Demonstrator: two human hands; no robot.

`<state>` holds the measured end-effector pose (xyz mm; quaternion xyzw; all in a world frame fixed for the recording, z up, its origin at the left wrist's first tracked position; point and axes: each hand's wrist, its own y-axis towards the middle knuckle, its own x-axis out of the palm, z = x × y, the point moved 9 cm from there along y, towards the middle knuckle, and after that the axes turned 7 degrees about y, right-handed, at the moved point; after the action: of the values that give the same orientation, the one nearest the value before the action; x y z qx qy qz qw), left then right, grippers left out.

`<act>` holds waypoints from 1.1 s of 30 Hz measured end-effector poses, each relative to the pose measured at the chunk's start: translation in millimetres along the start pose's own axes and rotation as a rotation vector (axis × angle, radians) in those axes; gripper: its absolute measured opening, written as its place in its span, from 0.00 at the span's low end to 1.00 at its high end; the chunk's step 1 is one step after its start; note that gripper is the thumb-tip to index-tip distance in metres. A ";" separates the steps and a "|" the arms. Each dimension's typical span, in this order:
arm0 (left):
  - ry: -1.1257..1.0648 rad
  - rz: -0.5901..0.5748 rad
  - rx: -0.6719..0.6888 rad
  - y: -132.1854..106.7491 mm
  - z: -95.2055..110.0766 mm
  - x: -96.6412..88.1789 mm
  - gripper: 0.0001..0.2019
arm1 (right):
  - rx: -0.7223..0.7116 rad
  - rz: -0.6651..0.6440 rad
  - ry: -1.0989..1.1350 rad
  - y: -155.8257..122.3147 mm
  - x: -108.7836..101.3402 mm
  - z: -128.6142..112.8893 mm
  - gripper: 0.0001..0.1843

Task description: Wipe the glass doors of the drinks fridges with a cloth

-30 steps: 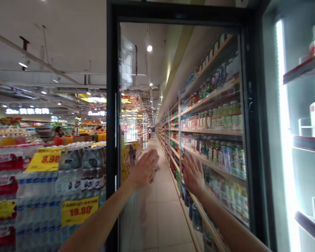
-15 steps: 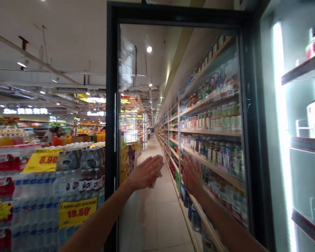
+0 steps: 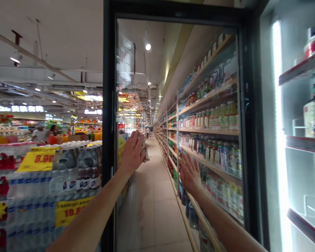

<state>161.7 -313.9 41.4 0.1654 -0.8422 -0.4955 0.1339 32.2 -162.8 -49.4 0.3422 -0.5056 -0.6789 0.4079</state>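
My left hand (image 3: pixel 132 151) presses a small crumpled cloth (image 3: pixel 145 151) against the glass of an opened fridge door (image 3: pixel 173 87), near the door's left side at mid height. The fingers lie over the cloth. My right hand (image 3: pixel 190 174) rests flat on the same glass, lower and to the right, fingers spread and holding nothing. Through the glass I see a long shop aisle and drink shelves.
The door's black frame (image 3: pixel 108 105) stands upright at the left of my hands. The lit fridge interior with shelves and a bottle (image 3: pixel 313 112) is at the right. Stacked water bottles with yellow price signs (image 3: pixel 38 161) fill the left. People stand far off at the left.
My left hand has slid up and to the left across the glass with the cloth. My right hand has stayed almost in place.
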 end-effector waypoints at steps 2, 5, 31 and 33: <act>-0.028 -0.031 0.057 -2.7 9.8 3.0 0.30 | -0.001 0.009 0.000 -0.6 0.0 0.4 0.26; -0.123 -0.161 0.426 -19.5 50.6 10.4 0.28 | 0.001 0.015 -0.006 0.1 -0.8 0.4 0.25; -0.093 -0.094 0.210 -5.6 44.4 9.0 0.29 | 0.014 -0.010 -0.003 -1.1 1.7 3.4 0.25; -0.062 -0.068 0.110 -6.5 37.4 6.4 0.29 | 0.008 -0.010 -0.011 -0.2 0.4 2.3 0.25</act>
<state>142.2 -289.9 18.4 0.1856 -0.8658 -0.4575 0.0817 29.9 -162.2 -49.0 0.3429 -0.5088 -0.6806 0.4003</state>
